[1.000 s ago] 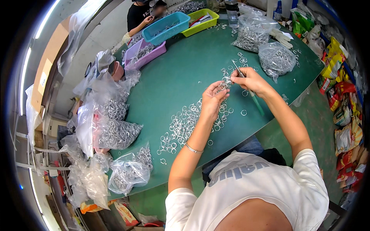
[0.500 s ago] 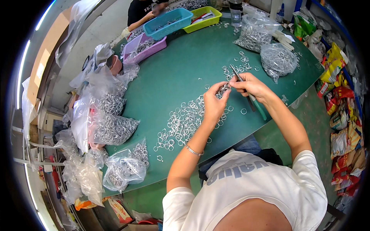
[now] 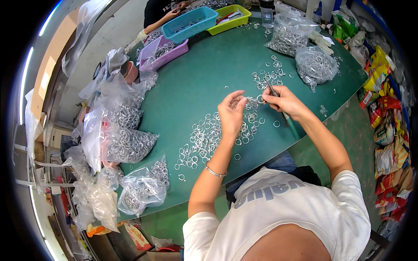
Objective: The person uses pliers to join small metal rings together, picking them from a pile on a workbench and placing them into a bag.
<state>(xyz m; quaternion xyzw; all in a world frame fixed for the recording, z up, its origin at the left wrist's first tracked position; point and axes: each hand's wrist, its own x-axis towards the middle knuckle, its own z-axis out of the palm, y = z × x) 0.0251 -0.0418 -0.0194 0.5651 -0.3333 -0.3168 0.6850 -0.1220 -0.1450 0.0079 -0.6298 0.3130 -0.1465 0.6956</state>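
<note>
Right hand (image 3: 285,102) closed round a green-handled tool (image 3: 288,118), metal tip poking up past the knuckles, handle trailing back down toward the wrist. Thumb and forefinger pinched together at the tip, on a small metal ring (image 3: 260,99) by the look of it, though too small to call for sure. Left hand (image 3: 230,115) just beside it, fingers curled and half spread, fingertips (image 3: 238,96) reaching in toward that same pinch from the left; whether anything sits between them, cannot tell. Thin silver bangle (image 3: 215,172) down on the left wrist.

Directly under both hands, a loose scatter of silver rings (image 3: 204,139) spread flat on the green table (image 3: 200,82), running down and left of the grip. One stray ring (image 3: 277,124) just right of the pile, near the tool handle. Above the grip, a smaller scatter of rings (image 3: 270,77).

Further out beyond that, two clear bags of rings (image 3: 315,67) up and to the right, bulging full. Well off to the left of the hands, more clear bags (image 3: 126,143) stuffed with rings, heaped along the table edge.

At the far end, a purple tray (image 3: 163,52), a blue tray (image 3: 189,22) and a yellow-green tray (image 3: 226,18) in a row, another person's hand (image 3: 176,9) busy over the blue one. Coloured packets (image 3: 383,108) piled on the floor, away to the right.
</note>
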